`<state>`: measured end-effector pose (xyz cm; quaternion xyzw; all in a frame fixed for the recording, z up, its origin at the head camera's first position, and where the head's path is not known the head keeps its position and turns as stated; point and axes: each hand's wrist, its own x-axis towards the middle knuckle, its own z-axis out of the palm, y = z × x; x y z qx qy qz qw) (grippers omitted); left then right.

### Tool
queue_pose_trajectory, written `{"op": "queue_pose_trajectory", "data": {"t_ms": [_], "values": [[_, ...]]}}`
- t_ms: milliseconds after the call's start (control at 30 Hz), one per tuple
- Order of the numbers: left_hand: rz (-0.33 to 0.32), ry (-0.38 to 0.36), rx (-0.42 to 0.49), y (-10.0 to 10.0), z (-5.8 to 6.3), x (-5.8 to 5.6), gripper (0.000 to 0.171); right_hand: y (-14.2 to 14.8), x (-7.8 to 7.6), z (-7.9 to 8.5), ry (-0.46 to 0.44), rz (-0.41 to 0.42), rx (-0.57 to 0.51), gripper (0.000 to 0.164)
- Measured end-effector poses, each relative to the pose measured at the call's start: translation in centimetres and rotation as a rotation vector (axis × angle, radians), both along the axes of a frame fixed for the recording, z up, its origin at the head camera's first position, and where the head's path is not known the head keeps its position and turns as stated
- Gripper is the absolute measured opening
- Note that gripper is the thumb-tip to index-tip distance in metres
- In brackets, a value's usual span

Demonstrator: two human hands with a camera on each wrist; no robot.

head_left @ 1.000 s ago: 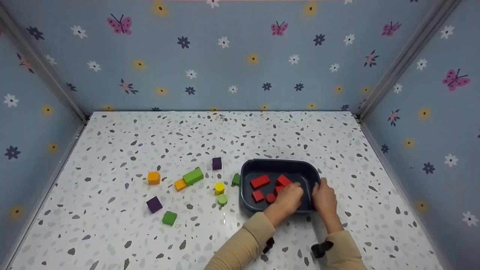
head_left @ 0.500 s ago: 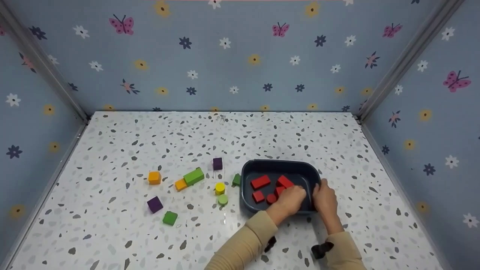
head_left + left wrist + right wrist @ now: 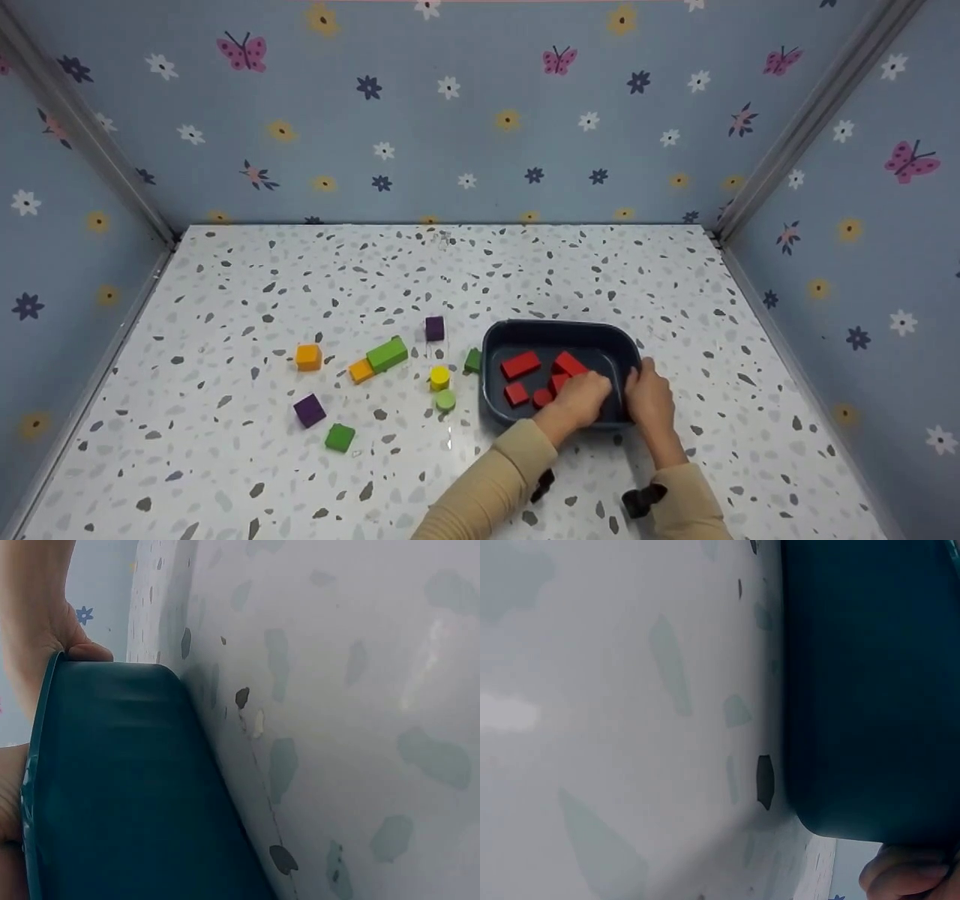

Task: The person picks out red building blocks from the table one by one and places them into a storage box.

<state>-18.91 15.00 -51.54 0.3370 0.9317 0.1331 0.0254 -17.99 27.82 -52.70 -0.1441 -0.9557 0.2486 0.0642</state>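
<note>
A dark blue plastic tub (image 3: 559,333) stands right of centre on the table, holding several red blocks (image 3: 520,365), among them a short red cylinder (image 3: 541,397). My left hand (image 3: 581,400) reaches over the near rim into the tub with its fingers curled, close beside the red blocks. Its fingertips are hidden behind its back, so I cannot tell whether it holds a block. My right hand (image 3: 650,394) grips the tub's right side at the rim. In the right wrist view, fingers (image 3: 904,874) lie against the tub's outer wall (image 3: 877,690).
Left of the tub lie a dark green block (image 3: 472,361), a yellow cylinder (image 3: 439,378), a light green cylinder (image 3: 445,400), purple cubes (image 3: 309,410), orange blocks (image 3: 308,358) and other green blocks (image 3: 387,353). Patterned walls (image 3: 480,112) enclose the speckled table (image 3: 360,277) at back and sides.
Over the past second my left hand has shifted slightly to the right inside the tub. My right hand, the tub and the loose blocks stay in place.
</note>
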Motion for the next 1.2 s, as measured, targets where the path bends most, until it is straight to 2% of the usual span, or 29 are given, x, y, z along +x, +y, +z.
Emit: {"op": "queue_pose_trajectory", "data": {"t_ms": [267, 433, 567, 800, 933, 1033, 1200], "values": [[-0.011, -0.022, 0.006, -0.2, -0.1, -0.2, 0.009, -0.1, 0.1, 0.0, -0.003, 0.023, -0.011, 0.015], [-0.017, -0.022, -0.020, -0.3, 0.0, -0.1, 0.010, -0.2, 0.0, -0.1, -0.038, 0.012, -0.028, 0.016], [-0.021, -0.022, -0.031, -0.5, 0.1, 0.0, 0.009, -0.1, 0.0, -0.2, -0.024, 0.010, -0.025, 0.016], [-0.040, -0.010, 0.037, -1.2, 0.5, 0.1, 0.013, 0.1, 0.3, 0.0, -0.012, 0.010, -0.019, 0.018], [-0.024, 0.001, 0.094, -1.8, 1.0, 0.3, 0.013, 0.1, 0.4, -0.1, 0.002, 0.015, -0.024, 0.018], [0.001, 0.028, 0.114, -2.4, 1.4, 0.5, 0.014, 0.1, 0.4, -0.1, 0.016, 0.026, -0.028, 0.018], [0.024, 0.123, 0.168, -4.0, 2.1, 1.0, 0.025, 0.2, 0.3, 0.0, 0.053, 0.045, -0.014, 0.015]]}}
